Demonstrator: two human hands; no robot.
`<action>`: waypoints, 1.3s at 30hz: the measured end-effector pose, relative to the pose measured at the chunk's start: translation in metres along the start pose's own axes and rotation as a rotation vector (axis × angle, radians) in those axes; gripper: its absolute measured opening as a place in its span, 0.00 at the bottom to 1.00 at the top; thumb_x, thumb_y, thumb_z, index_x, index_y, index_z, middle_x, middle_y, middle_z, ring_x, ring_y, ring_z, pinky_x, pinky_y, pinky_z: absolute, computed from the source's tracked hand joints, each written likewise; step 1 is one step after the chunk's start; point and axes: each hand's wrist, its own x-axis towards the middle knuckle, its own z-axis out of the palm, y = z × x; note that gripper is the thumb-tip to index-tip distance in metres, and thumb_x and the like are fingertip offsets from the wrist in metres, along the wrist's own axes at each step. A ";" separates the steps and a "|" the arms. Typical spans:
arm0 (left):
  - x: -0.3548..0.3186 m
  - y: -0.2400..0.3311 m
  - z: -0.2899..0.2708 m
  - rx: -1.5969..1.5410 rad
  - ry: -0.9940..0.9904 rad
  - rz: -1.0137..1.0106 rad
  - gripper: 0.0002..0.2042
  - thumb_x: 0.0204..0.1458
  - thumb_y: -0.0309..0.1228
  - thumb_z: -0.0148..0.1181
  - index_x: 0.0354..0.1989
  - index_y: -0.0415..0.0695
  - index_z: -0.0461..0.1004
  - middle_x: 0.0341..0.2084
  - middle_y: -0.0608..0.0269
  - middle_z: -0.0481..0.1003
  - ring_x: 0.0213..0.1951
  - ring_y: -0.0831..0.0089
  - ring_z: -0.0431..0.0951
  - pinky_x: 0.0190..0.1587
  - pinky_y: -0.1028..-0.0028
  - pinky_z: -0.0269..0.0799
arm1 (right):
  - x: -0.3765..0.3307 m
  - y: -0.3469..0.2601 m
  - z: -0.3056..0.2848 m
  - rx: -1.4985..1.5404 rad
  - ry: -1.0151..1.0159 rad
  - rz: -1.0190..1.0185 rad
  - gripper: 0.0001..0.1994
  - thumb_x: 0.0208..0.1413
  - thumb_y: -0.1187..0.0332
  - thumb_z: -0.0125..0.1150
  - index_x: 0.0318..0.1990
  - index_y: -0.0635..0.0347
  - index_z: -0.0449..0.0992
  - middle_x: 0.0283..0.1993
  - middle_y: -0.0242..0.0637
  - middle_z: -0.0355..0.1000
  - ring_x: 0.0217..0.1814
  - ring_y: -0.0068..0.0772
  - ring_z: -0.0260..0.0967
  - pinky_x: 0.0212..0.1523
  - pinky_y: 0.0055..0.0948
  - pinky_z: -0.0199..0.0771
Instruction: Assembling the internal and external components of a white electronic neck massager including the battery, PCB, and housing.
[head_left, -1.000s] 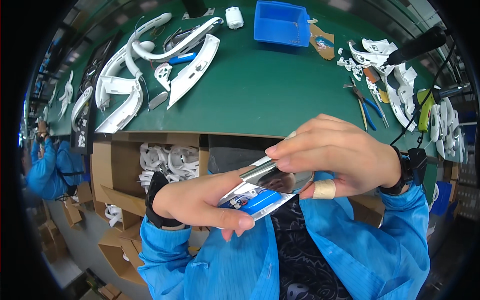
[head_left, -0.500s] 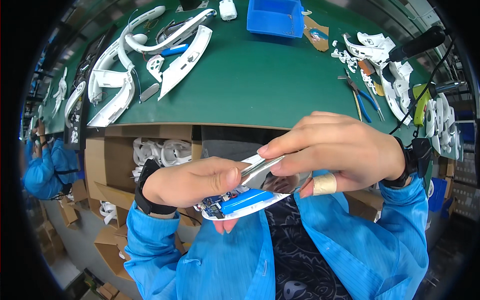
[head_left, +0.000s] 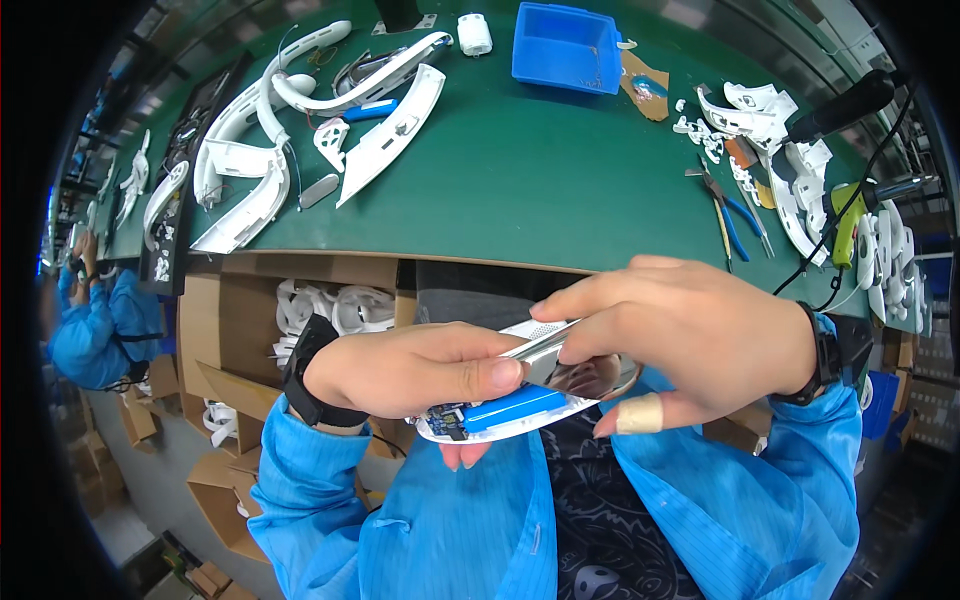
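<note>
My left hand (head_left: 425,372) is closed around a curved white plastic housing (head_left: 500,433), thumb on top and fingertips showing below. Inside the housing lie a blue battery pack (head_left: 515,408) and a small blue circuit board (head_left: 447,422). A shiny mirror-like panel (head_left: 590,377) stands tilted over the housing's right part. My right hand (head_left: 690,335) bends its fingers over the panel's upper edge. Its thumb, with tan tape around it, sits lower, apart from the panel. How the panel joins the housing is hidden by the fingers.
On the green table (head_left: 480,200) lie white curved shells (head_left: 395,135) at left, a blue bin (head_left: 567,48) at the back, and pliers (head_left: 728,210) beside broken white pieces at right. A green power tool (head_left: 848,225) lies further right. Cardboard boxes (head_left: 250,330) stand below.
Both hands and the housing sit slightly lower and further right in view. My right thumb has come away from the panel's end, and the right fingers have shifted along its edge.
</note>
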 end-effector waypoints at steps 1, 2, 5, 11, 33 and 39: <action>0.001 0.004 0.002 0.005 0.017 -0.029 0.22 0.72 0.51 0.41 0.45 0.42 0.70 0.28 0.61 0.79 0.29 0.75 0.83 0.31 0.77 0.80 | 0.001 0.000 0.004 -0.056 -0.028 -0.002 0.18 0.52 0.65 0.70 0.50 0.57 0.77 0.55 0.39 0.72 0.41 0.40 0.74 0.42 0.34 0.73; 0.002 0.007 0.004 0.010 0.036 -0.056 0.22 0.72 0.51 0.41 0.45 0.42 0.70 0.28 0.61 0.79 0.29 0.75 0.83 0.31 0.78 0.80 | 0.003 -0.001 0.007 -0.113 -0.058 -0.005 0.15 0.58 0.66 0.63 0.51 0.58 0.76 0.47 0.37 0.71 0.37 0.40 0.72 0.39 0.34 0.72; 0.000 0.005 0.000 0.010 0.000 -0.021 0.24 0.71 0.53 0.41 0.53 0.41 0.69 0.30 0.59 0.80 0.31 0.75 0.83 0.30 0.78 0.79 | 0.007 -0.003 0.013 -0.132 -0.014 -0.024 0.12 0.61 0.67 0.57 0.50 0.58 0.77 0.39 0.37 0.67 0.31 0.39 0.67 0.34 0.34 0.70; -0.009 0.008 0.016 0.211 0.308 0.371 0.40 0.62 0.65 0.45 0.61 0.34 0.65 0.40 0.49 0.81 0.44 0.66 0.84 0.41 0.73 0.81 | -0.001 0.003 0.011 -0.140 -0.008 -0.048 0.14 0.60 0.62 0.60 0.50 0.56 0.78 0.39 0.37 0.66 0.31 0.39 0.68 0.33 0.35 0.70; 0.074 -0.014 0.050 -0.148 0.703 1.384 0.20 0.54 0.20 0.65 0.52 0.44 0.63 0.53 0.47 0.73 0.61 0.59 0.72 0.69 0.52 0.62 | 0.015 0.007 0.041 0.097 0.572 -0.121 0.36 0.47 0.66 0.78 0.63 0.59 0.66 0.48 0.47 0.72 0.46 0.52 0.74 0.44 0.42 0.76; 0.077 -0.013 0.053 -0.319 0.827 1.377 0.21 0.53 0.18 0.63 0.54 0.46 0.64 0.48 0.54 0.73 0.56 0.62 0.74 0.72 0.51 0.59 | 0.019 0.014 0.053 0.008 0.676 -0.101 0.29 0.52 0.60 0.72 0.60 0.60 0.71 0.48 0.45 0.72 0.41 0.48 0.75 0.41 0.39 0.76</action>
